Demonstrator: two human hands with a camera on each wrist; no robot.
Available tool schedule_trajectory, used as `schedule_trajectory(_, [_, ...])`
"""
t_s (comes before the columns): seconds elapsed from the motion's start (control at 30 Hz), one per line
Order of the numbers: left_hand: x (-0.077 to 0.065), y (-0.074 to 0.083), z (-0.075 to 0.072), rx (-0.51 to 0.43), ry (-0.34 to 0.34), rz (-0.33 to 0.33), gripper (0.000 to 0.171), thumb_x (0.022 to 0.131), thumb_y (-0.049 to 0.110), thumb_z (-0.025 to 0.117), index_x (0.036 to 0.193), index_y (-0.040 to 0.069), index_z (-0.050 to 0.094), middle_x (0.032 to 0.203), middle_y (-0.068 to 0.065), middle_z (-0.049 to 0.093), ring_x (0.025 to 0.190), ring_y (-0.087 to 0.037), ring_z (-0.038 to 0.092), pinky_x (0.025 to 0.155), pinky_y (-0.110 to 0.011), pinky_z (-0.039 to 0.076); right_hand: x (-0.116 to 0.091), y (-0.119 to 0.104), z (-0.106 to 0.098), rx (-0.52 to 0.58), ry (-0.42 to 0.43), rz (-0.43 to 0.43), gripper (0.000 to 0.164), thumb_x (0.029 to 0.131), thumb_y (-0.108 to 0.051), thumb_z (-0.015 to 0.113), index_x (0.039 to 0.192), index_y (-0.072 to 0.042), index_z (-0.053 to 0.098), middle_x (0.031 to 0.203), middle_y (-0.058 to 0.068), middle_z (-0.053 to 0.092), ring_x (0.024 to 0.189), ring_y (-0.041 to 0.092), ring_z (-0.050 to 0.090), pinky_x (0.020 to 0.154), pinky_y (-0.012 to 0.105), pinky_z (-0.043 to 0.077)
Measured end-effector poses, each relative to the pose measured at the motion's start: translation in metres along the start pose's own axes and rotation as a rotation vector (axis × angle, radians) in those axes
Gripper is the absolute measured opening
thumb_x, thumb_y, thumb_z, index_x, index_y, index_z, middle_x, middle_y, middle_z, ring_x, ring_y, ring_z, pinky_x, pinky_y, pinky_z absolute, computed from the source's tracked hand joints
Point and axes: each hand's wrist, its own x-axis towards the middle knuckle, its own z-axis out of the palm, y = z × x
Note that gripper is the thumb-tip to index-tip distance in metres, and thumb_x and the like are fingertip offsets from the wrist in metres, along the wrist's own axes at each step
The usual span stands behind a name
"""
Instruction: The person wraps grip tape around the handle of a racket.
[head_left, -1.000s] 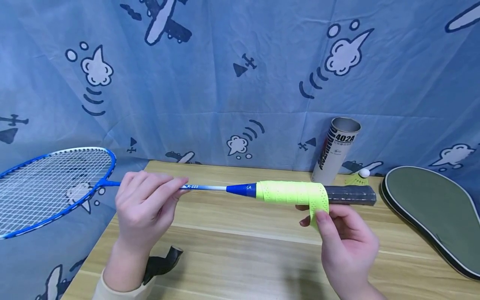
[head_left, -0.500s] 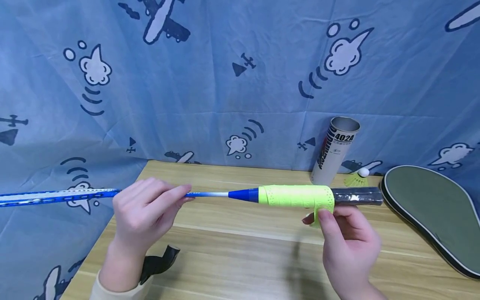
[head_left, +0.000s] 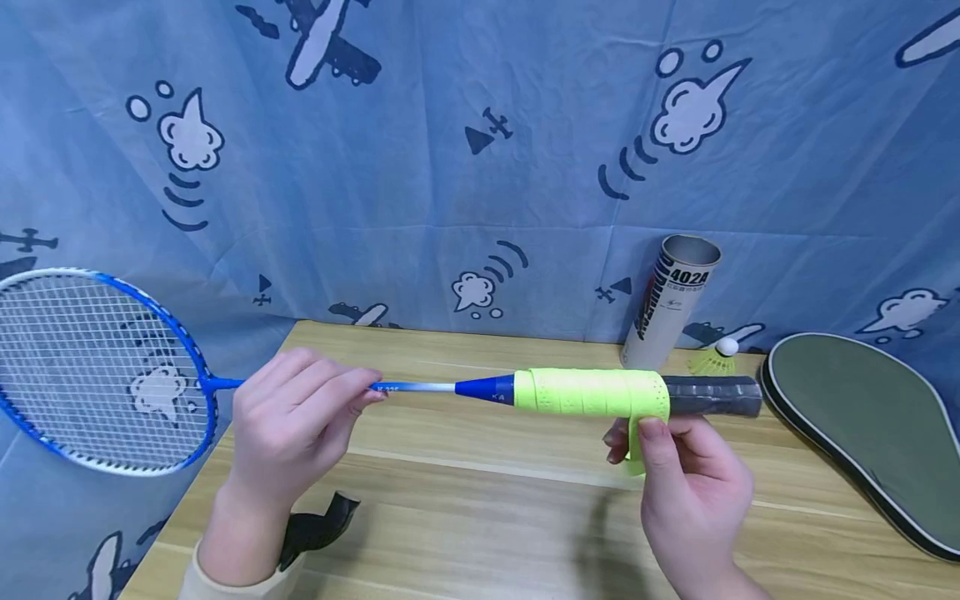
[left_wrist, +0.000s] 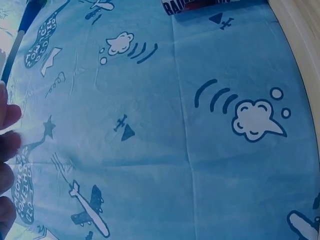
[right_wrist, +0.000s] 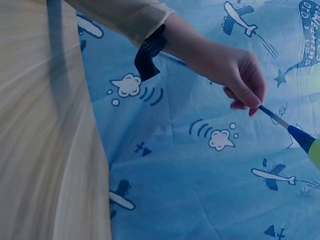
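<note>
A blue and white badminton racket (head_left: 480, 389) lies level across the head view, strung head at the left, handle at the right. My left hand (head_left: 296, 417) pinches its thin shaft. Bright yellow perforated grip tape (head_left: 585, 392) winds around the handle from the blue cone outward. Beyond the wraps, the dark handle end (head_left: 716, 395) is uncovered. Below the handle, my right hand (head_left: 693, 483) pinches the tape's loose tail between thumb and fingers. In the right wrist view, the left hand (right_wrist: 242, 75) is seen on the shaft; the left wrist view catches only fingertips (left_wrist: 9, 145).
Behind the handle a white shuttlecock tube (head_left: 670, 300) stands upright on the wooden table (head_left: 480, 508). Beside it sits a yellow shuttlecock (head_left: 715, 358). A green padded case (head_left: 862, 425) lies at the right. A blue patterned cloth (head_left: 375, 192) hangs behind. A black strip (head_left: 318, 529) sticks out from the left wrist.
The racket has rolled about its shaft: its head went from slanted to edge-on, and now shows its face. The tape's wrapped edge and the right hand sit slightly farther right than a second ago.
</note>
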Motion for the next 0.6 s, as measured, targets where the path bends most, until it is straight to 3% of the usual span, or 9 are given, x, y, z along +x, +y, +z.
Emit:
schedule_trajectory(0.17, [-0.0019,0.0002,-0.003,-0.045,-0.074,-0.007,0.03,0.101,0.024,0.067,0.08,0.004,0.077,0.062,0.001,0.059,0.048,-0.012,0.042,0.043,-0.022,0.034,-0.0002,0.0011,-0.0012,0.002,0.018,-0.006,0.015,0.098,0.015,0.056,0.085,0.019,0.061,0.079,0.013,0.072,0.068,0.018,0.069,0.064,0.023,0.058])
schedule_trajectory(0.3, [-0.0047,-0.0007,-0.0043,-0.046,-0.093,-0.003,0.028,0.102,0.023,0.068,0.082,0.005,0.078,0.063,0.002,0.06,0.047,-0.011,0.043,0.043,-0.022,0.035,-0.0002,0.0012,-0.0008,0.005,0.026,-0.004,0.017,0.097,0.015,0.058,0.081,0.017,0.06,0.077,0.012,0.071,0.066,0.017,0.068,0.062,0.023,0.057])
schedule_trajectory(0.5, [-0.0042,-0.001,-0.0034,-0.024,-0.053,0.004,0.03,0.101,0.023,0.069,0.081,0.005,0.079,0.065,-0.001,0.067,0.049,-0.017,0.052,0.046,-0.029,0.041,0.0006,0.0016,-0.0001,0.113,-0.033,-0.04,0.014,0.091,0.028,0.047,0.091,0.023,0.059,0.087,0.019,0.073,0.074,0.024,0.069,0.063,0.027,0.054])
schedule_trajectory(0.6, [-0.0011,0.0003,-0.0008,0.004,-0.017,0.007,0.031,0.101,0.024,0.069,0.08,0.004,0.079,0.068,-0.004,0.069,0.053,-0.021,0.054,0.049,-0.033,0.039,0.0007,0.0024,0.0001,0.15,-0.032,-0.062,0.016,0.09,0.029,0.044,0.092,0.024,0.059,0.089,0.022,0.073,0.073,0.025,0.071,0.062,0.027,0.055])
